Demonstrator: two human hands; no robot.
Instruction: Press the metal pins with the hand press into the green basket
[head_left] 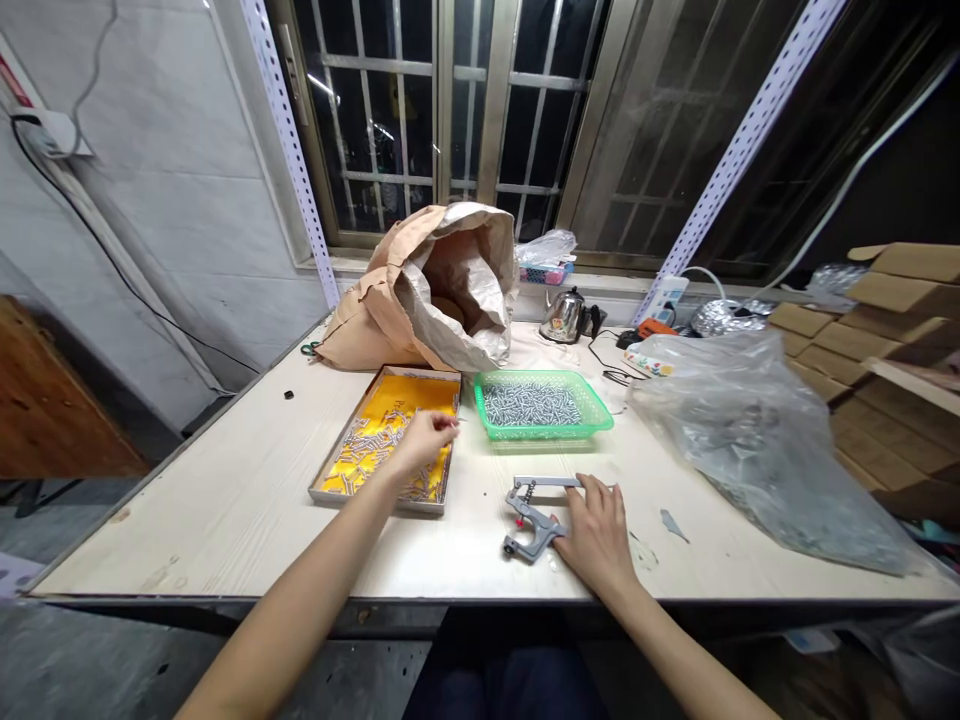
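My left hand point(426, 440) is above the right side of a shallow cardboard tray point(324, 494) with a yellow lining. Its fingertips are pinched together, and whatever is between them is too small to make out. Many small metal pieces point(367, 445) lie scattered over the lining. On the table to the right, my right hand point(596, 530) grips a grey spring-loaded pair of pliers point(534, 525) with a C-shaped jaw and a small red part. Beyond the pliers sits a green plastic basket point(555, 433) filled with small silvery metal parts point(532, 403).
A big open paper sack point(375, 310) lies behind the tray. A steel kettle point(562, 315) and cables stand near the window. To the right are a clear plastic bag point(750, 430) and stacked cardboard boxes point(877, 400). The wooden table's front edge point(420, 598) runs close to me.
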